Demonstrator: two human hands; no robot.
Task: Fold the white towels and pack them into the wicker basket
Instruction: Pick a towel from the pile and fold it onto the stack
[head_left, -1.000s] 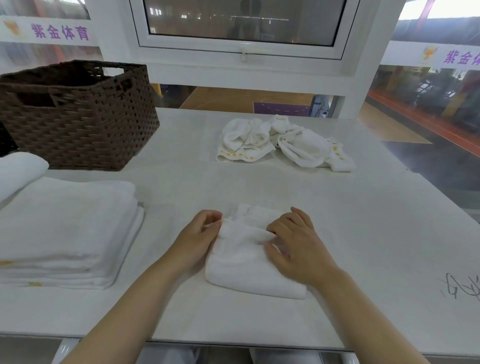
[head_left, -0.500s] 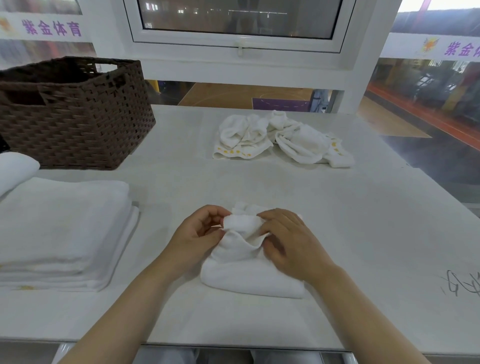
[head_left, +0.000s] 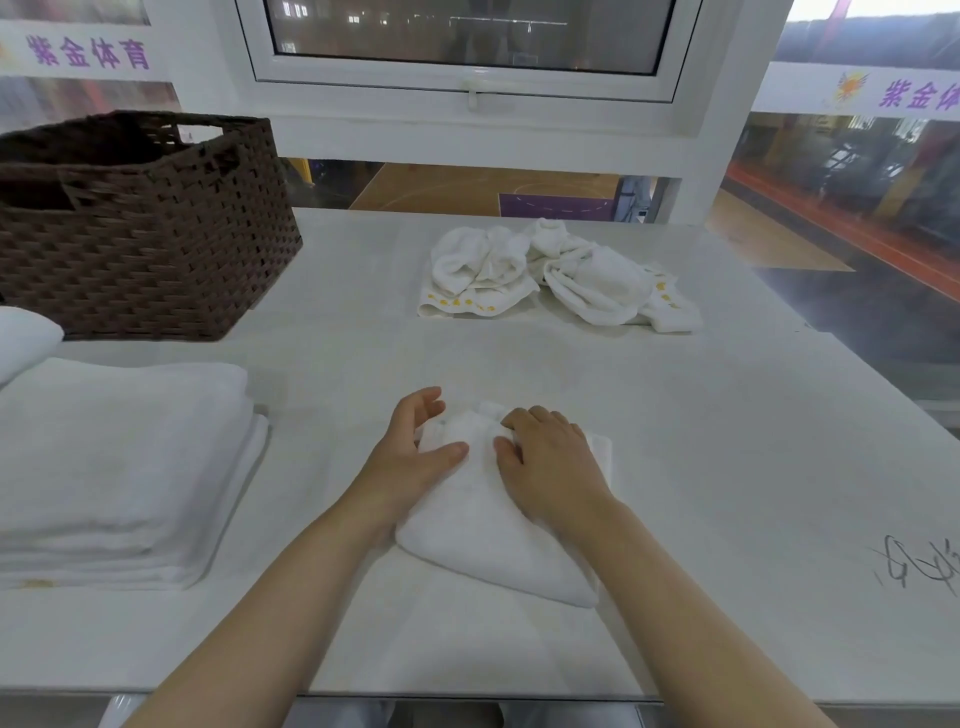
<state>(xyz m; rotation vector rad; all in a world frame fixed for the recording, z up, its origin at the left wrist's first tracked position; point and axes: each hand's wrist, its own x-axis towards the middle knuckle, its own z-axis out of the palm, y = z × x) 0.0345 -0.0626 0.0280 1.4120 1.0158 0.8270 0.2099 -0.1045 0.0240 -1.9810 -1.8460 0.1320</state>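
Right at the near middle of the tabletop (head_left: 675, 467) there's a small white towel (head_left: 483, 525), folded into a thick pad, and the person has both hands on it. Left hand (head_left: 410, 452) sits at the towel's left edge with its thumb laid across the top and the fingers (head_left: 428, 402) loosely curved around the far left corner, so it looks like a light grip on the cloth. Right hand (head_left: 550, 467) lies palm down on top, fingers bent and digging into a raised fold near the far end, pinching it.

Over on the near left sits a neat stack of folded towels (head_left: 119, 467), well apart from the hands, with one more rolled white piece (head_left: 23, 335) poking in at the left edge. Just behind that stack, far left, is the brown wicker basket (head_left: 156, 249); can't tell what's inside from this angle. Far middle of the tabletop holds two crumpled towels (head_left: 550, 275) with yellow marks along their edges, touching each other. Some scribbled writing (head_left: 919, 566) shows at the near right.
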